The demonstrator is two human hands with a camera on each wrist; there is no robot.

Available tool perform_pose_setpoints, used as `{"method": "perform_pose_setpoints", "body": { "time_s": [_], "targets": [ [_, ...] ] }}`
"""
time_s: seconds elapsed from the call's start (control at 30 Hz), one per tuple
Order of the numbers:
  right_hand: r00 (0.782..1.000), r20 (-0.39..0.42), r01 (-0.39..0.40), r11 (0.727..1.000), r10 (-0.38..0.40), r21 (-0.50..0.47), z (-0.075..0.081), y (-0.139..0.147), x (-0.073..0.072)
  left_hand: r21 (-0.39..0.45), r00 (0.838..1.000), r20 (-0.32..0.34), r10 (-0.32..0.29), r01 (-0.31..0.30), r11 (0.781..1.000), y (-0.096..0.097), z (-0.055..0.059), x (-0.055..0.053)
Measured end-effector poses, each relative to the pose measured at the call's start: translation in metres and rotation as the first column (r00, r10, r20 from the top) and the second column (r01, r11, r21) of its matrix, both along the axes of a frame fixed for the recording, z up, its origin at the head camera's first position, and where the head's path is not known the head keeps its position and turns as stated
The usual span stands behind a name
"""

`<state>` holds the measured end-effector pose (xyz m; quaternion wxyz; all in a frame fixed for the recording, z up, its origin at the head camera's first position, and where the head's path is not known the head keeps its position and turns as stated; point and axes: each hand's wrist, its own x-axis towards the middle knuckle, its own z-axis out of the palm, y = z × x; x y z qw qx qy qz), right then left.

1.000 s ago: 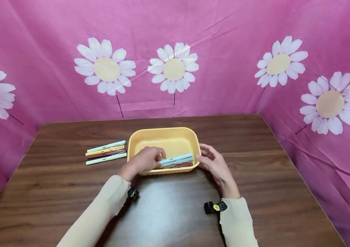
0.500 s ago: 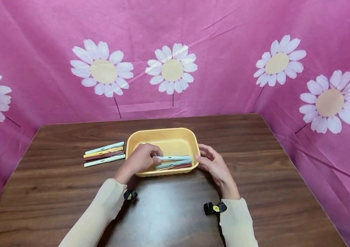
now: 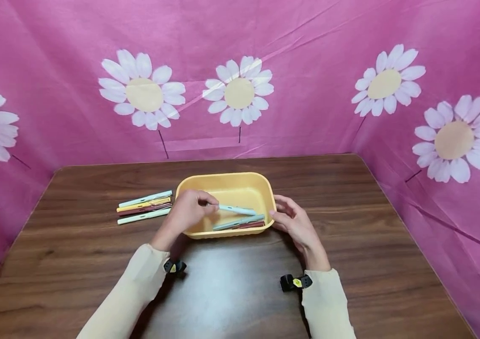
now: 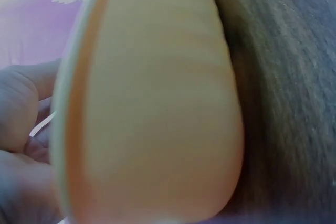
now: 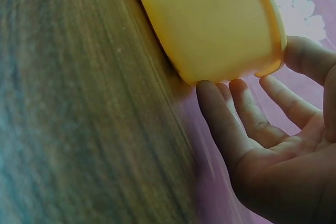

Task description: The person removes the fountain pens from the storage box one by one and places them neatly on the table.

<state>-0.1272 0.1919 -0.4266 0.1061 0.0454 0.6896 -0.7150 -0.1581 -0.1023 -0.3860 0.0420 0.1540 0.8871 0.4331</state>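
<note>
In the head view, my left hand [image 3: 189, 209] pinches the end of a light blue pen [image 3: 237, 210], which slants down to the right inside the yellow box [image 3: 224, 181]. Beneath it in the box lie more pens, a pale blue-green pen [image 3: 237, 222] and a dark red pen [image 3: 250, 226]. My right hand [image 3: 296, 226] holds the box's right end, thumb at the rim and fingers along the outer wall. The right wrist view shows the thumb and fingertips against the box wall [image 5: 215, 30]. In the left wrist view the box wall [image 4: 157, 98] hides much of the left hand [image 4: 21, 114].
Left of the box, a row of several pens lies on the brown wooden table [image 3: 74, 254]: pale ones, a yellow pen [image 3: 140, 205] and a dark red pen [image 3: 142, 210]. A pink cloth [image 3: 307, 108] with white flowers hangs behind and beside the table.
My left hand has lifted the light blue pen off the other pens in the box and drawn slightly up and left; the pen now tilts. The right hand stays at the box.
</note>
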Motion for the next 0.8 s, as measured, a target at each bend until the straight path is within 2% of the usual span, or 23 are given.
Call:
{"method": "perform_pose_setpoints", "body": {
  "time_s": [0.13,0.27,0.43,0.67,0.8],
  "targets": [
    [1.0,-0.009,-0.008,1.0,0.008,-0.002,0.002,0.001,0.0,0.104,0.998,-0.033,0.057,-0.054,0.993,-0.008,0.002,0.004],
    [1.0,-0.013,-0.011,1.0,0.011,-0.006,0.002,0.001,-0.001,0.186,0.994,-0.018,0.105,-0.1,0.977,-0.019,0.006,0.009],
    [1.0,-0.003,0.004,1.0,-0.004,0.001,0.001,0.003,0.0,0.217,0.987,-0.004,0.159,-0.154,0.964,-0.032,0.008,0.013],
    [1.0,-0.001,0.005,1.0,-0.005,-0.005,0.001,0.002,0.0,0.214,0.975,-0.003,0.221,-0.215,0.953,-0.047,0.006,0.018],
    [1.0,-0.004,-0.002,1.0,0.002,-0.004,0.001,0.002,0.001,0.264,0.97,0.003,0.243,-0.235,0.935,-0.054,0.005,0.022]
  ]
}}
